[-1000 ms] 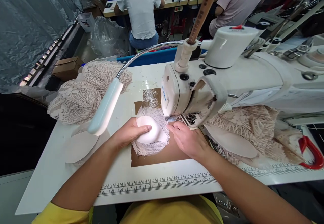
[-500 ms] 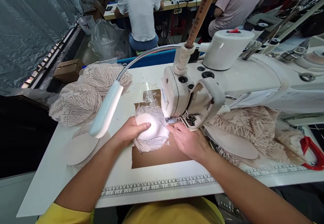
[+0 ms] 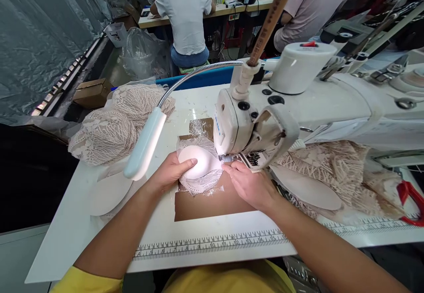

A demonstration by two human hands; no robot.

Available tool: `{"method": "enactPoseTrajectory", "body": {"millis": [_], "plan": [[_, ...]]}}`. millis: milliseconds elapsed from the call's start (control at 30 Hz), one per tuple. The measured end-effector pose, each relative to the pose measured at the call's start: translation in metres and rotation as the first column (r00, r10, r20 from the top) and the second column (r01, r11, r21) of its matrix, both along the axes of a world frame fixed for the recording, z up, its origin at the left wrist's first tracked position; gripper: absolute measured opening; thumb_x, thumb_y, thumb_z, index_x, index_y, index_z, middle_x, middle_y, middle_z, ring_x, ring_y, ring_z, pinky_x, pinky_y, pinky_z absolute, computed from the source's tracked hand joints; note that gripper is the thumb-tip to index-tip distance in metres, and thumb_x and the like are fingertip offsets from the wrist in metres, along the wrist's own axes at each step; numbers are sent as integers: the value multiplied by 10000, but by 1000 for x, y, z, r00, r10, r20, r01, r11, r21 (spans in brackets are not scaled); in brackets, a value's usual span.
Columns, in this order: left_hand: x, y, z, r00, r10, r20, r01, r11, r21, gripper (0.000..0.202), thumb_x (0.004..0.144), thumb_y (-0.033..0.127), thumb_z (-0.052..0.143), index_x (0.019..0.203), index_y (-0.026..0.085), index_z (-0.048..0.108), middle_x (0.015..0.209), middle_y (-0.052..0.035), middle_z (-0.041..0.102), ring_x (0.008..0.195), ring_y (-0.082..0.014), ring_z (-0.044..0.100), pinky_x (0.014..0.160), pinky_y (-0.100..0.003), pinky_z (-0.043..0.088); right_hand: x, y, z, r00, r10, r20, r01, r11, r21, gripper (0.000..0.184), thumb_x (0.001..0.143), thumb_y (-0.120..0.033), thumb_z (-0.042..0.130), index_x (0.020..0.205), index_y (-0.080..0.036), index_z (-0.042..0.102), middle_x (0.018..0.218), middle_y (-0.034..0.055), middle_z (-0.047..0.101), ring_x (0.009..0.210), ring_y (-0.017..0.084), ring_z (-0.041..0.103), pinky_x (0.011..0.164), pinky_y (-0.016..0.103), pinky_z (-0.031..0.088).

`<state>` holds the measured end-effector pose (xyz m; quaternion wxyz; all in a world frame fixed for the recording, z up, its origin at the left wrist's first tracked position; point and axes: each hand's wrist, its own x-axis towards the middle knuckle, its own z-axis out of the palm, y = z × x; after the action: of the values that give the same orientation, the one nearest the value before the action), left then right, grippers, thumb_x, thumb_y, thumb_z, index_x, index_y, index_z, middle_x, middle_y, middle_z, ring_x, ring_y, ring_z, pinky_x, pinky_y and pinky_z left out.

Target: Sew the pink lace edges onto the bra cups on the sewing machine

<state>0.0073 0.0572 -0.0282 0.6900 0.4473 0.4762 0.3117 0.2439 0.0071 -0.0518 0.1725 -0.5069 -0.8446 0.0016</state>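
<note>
A white molded bra cup (image 3: 195,162) lies over pale lace (image 3: 203,184), its narrow tip under the presser foot (image 3: 226,157) of the white sewing machine (image 3: 258,112). My left hand (image 3: 172,170) grips the cup's left edge, thumb on top and fingers hidden beneath. At the tip, right beside the presser foot, my right hand (image 3: 248,182) has its index finger stretched to the cup's edge and the other fingers curled. Its fingertips appear pressed on that edge. Brown tape (image 3: 212,204) covers the table under the work.
Lace bundles (image 3: 109,129) and loose cups (image 3: 111,193) lie on the left. A lamp (image 3: 145,145) hangs over the table. On the right are more lace (image 3: 334,169), another cup (image 3: 308,188) and red-handled scissors (image 3: 410,202). A printed ruler (image 3: 212,245) runs along the front edge. Two people sit beyond.
The cup has turned slightly, with its tip closer in at the presser foot. Both hands keep their places on it. The whole view has shifted a little.
</note>
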Motion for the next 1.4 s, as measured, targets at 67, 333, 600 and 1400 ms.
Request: {"method": "enactPoseTrajectory", "body": {"millis": [67,333,600,1400], "plan": [[0,0,-1,1000,-3,14,3,1000,7,431,746,363,742,1086,114,649,1014,-100,712,927,-231,656,816,-306,518,1,-1,1,1000,22,-17,-23,999,-31,384,844,-75,452,1123,-206,681,778,41,643,689,149,546,640,256,402],[-3,0,-4,1000,18,-9,-18,999,44,499,725,394,754,1110,101,632,1042,-118,702,948,-245,646,821,-311,506,-1,0,2,990,126,-57,-128,991,-35,332,878,-94,425,1084,-148,679,737,47,631,702,157,520,646,267,388],[-11,1,-10,997,7,-78,4,991,135,469,746,413,721,1094,114,626,1021,-107,699,919,-235,645,794,-308,497,-3,-2,0,994,98,55,-98,995,1,342,856,-73,457,1109,-168,665,775,55,641,765,173,522,589,272,341],[-21,-38,74,488,-10,-873,731,552,402,217,927,302,444,883,195,627,806,-34,603,735,-155,535,609,-235,391,3,-3,1,998,30,-53,-31,999,-23,346,832,-65,449,1023,-192,709,788,39,617,689,150,501,628,266,363]]}}
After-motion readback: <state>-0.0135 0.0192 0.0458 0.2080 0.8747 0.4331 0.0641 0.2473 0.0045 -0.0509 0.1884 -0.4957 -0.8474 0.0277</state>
